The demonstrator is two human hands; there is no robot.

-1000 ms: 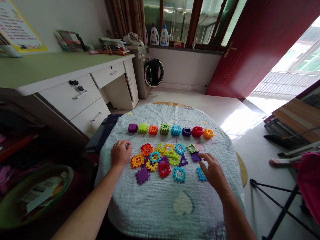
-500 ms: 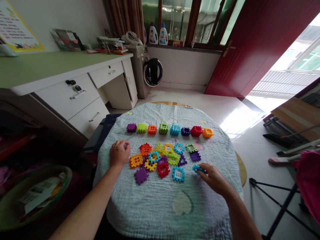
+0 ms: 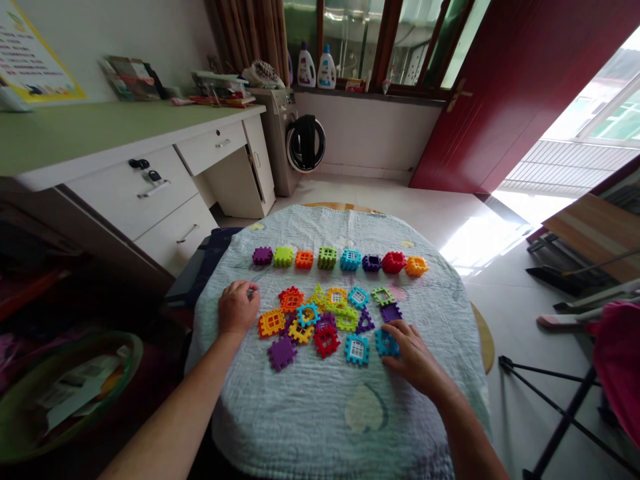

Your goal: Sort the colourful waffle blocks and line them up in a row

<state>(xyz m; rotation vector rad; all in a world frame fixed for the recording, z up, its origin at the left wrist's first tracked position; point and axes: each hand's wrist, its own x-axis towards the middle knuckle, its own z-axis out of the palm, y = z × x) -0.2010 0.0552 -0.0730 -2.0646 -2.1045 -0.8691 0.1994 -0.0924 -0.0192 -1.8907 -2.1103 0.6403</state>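
My right hand (image 3: 413, 352) has thumb and fingers at the right edge of a blue interlocking tile (image 3: 386, 343), which lies flat on the cloth. Just left of it is a blue tile with a white window grid (image 3: 357, 349). My left hand (image 3: 239, 308) rests on the cloth with curled fingers; a small greyish spot shows at the fingertips, too unclear to name. Between the hands lie several loose tiles, among them an orange window tile (image 3: 272, 323), a purple tile (image 3: 283, 353), a red tile (image 3: 327, 341) and a dark purple triangle (image 3: 365, 321).
Behind the loose tiles runs a row of blocks, including a purple block (image 3: 263, 256), a green block (image 3: 327, 258) and a yellow-orange block (image 3: 416, 266). A pale quilted cloth (image 3: 300, 413) covers the round table. A black stand (image 3: 560, 413) is on the floor to the right.
My right hand has moved a little left. The blue tile in it, tilted on edge before, now lies flat beside the blue window tile. My left hand stays in place.
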